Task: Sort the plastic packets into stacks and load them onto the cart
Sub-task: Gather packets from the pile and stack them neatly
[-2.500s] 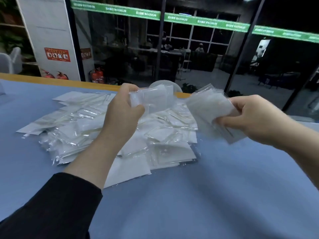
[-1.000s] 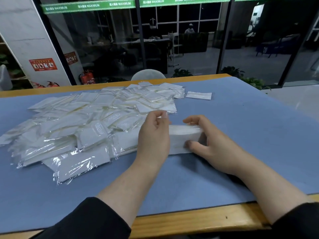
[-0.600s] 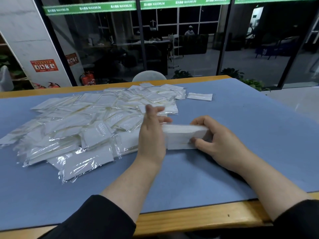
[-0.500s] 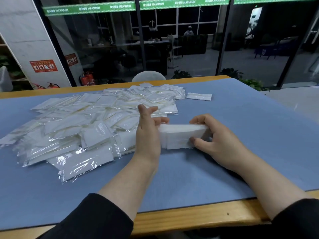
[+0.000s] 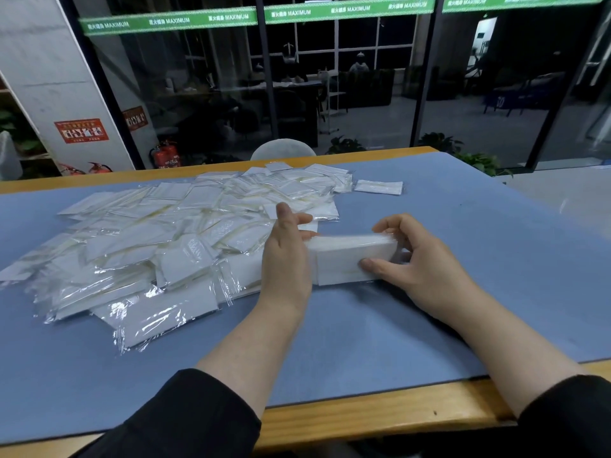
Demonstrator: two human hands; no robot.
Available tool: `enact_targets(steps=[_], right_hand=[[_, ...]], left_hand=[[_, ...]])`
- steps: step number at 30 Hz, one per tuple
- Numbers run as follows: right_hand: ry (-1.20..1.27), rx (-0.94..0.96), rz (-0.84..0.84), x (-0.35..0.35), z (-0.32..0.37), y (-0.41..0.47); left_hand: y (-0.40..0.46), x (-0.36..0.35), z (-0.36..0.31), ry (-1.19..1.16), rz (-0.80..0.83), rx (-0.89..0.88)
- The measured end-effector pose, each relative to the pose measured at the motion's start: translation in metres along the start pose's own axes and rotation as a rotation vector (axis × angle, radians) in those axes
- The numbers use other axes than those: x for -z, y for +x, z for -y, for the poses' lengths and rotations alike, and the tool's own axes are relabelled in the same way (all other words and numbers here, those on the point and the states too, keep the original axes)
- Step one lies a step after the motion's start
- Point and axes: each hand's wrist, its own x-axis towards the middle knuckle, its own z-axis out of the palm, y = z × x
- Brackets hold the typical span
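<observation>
A neat stack of white plastic packets (image 5: 347, 259) stands on the blue mat (image 5: 463, 259) between my hands. My left hand (image 5: 287, 256) presses its flat palm and straight fingers against the stack's left end. My right hand (image 5: 420, 262) grips the right end, thumb on the near face and fingers curled over the top. A wide loose pile of clear-wrapped white packets (image 5: 158, 246) spreads over the mat to the left. One lone packet (image 5: 378, 187) lies apart at the back.
The mat covers a wooden table whose near edge (image 5: 363, 421) runs below my forearms. A chair back (image 5: 282, 148) rises behind the far edge. Glass walls and a white pillar stand beyond. No cart is in view.
Earlier I held packets in both raised hands; they now sit as one stack on the mat. In the last half second the hands and stack barely moved.
</observation>
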Motion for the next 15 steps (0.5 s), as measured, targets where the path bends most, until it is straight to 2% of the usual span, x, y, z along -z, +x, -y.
enact_targets(steps=[3,9,15], right_hand=[[0.021,-0.036,-0.020,0.0002,-0.0012,0.0012],[-0.002,0.035,0.052,0.0002,0.0041,-0.0019],[0.031,0.030,0.092,0.0020,0.0034,-0.0026]], left_hand=[[-0.0015,-0.0027,0.0011,0.065,0.008,-0.026],[-0.0006,-0.0055,0.0019,0.100,0.050,-0.070],[-0.0010,-0.0108,0.0053,0.072,0.111,-0.102]])
